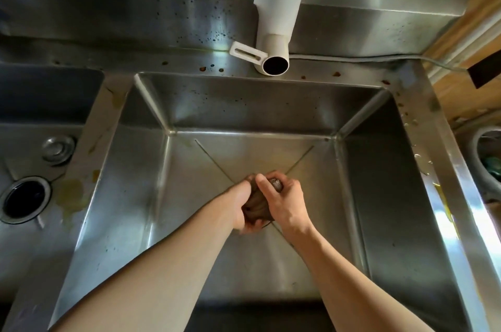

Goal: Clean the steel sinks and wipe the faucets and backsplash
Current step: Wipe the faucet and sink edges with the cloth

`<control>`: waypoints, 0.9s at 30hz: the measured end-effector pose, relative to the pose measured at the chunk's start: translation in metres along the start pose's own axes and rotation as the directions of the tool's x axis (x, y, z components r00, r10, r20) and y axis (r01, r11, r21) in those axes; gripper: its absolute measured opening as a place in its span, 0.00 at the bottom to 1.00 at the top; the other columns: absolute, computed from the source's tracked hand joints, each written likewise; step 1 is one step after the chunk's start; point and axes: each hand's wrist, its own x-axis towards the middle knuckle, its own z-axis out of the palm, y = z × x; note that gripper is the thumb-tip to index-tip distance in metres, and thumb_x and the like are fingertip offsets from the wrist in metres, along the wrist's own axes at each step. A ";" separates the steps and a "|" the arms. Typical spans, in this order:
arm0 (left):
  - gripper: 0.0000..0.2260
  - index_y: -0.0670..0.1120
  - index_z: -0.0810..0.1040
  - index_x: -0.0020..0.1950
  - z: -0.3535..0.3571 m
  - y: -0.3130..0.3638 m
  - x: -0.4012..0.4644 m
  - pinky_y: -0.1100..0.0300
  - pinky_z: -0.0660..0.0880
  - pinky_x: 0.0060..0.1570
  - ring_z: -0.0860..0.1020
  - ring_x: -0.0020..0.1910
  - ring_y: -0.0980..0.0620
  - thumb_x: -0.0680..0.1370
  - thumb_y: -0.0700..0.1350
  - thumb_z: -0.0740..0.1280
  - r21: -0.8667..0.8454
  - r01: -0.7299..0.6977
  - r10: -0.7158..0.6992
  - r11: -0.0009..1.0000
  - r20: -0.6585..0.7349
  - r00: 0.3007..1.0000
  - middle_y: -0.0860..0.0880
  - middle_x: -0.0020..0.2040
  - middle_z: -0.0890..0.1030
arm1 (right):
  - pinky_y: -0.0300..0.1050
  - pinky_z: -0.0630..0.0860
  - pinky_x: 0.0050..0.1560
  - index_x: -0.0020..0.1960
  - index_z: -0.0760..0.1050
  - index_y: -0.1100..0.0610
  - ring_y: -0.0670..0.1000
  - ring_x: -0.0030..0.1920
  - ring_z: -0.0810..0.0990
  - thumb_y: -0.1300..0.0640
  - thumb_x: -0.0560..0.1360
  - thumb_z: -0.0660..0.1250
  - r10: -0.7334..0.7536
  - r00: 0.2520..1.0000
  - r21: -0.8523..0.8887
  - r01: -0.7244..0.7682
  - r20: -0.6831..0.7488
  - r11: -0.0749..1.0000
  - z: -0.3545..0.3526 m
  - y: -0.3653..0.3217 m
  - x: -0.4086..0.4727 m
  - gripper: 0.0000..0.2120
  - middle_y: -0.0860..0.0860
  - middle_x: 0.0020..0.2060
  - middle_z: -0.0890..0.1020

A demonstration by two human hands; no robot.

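Two steel sinks sit side by side in one long steel bench: the big square sink [379, 182] in the middle and a second sink [32, 147] off at nine o'clock. Two hands meet low over the floor of the big sink. The left hand [240, 205] and the right hand [284, 203] both have their fingers curled tight round one dark brown cloth [257, 205], bunched into a wad between them, with something grey and metallic showing at its top; I cannot tell what. One white plastic faucet [279, 25], a fat tube with a round open mouth, hangs at twelve o'clock. Behind it the steel backsplash [162, 17] is brushed and dotted with dark specks. Rusty spots mark the rim. The second sink has one open round drain hole [23, 198] and one round steel plug [58, 147]. Yellowish stains lie on the divider between the sinks.
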 end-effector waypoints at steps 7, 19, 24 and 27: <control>0.15 0.39 0.79 0.54 0.012 -0.014 0.058 0.55 0.78 0.36 0.81 0.45 0.43 0.78 0.50 0.64 0.246 -0.251 0.322 0.936 -0.312 0.894 0.39 0.53 0.82 | 0.49 0.78 0.47 0.34 0.75 0.58 0.54 0.37 0.81 0.50 0.74 0.71 0.421 0.904 0.189 -0.402 -0.071 0.896 0.024 0.035 0.022 0.14 0.55 0.34 0.83; 0.15 0.35 0.77 0.58 0.004 -0.019 0.117 0.48 0.75 0.56 0.78 0.56 0.38 0.80 0.46 0.60 0.433 -0.240 0.428 0.869 -0.413 0.804 0.35 0.56 0.79 | 0.49 0.76 0.44 0.31 0.74 0.56 0.54 0.37 0.78 0.57 0.76 0.65 0.572 0.820 0.244 -0.547 -0.037 0.801 0.046 0.089 0.050 0.15 0.55 0.31 0.80; 0.17 0.34 0.75 0.61 0.005 -0.015 0.120 0.54 0.72 0.55 0.76 0.59 0.38 0.81 0.45 0.59 0.481 -0.195 0.425 0.855 -0.432 0.796 0.34 0.59 0.78 | 0.54 0.77 0.45 0.25 0.75 0.55 0.56 0.37 0.79 0.57 0.75 0.66 0.570 0.820 0.236 -0.547 -0.041 0.803 0.050 0.099 0.056 0.19 0.55 0.30 0.81; 0.16 0.34 0.75 0.61 0.006 -0.015 0.123 0.55 0.72 0.54 0.76 0.60 0.39 0.81 0.45 0.59 0.490 -0.181 0.419 0.853 -0.433 0.798 0.35 0.60 0.78 | 0.56 0.78 0.47 0.25 0.76 0.54 0.58 0.39 0.80 0.56 0.75 0.66 0.575 0.818 0.201 -0.557 -0.037 0.806 0.052 0.102 0.059 0.19 0.56 0.33 0.83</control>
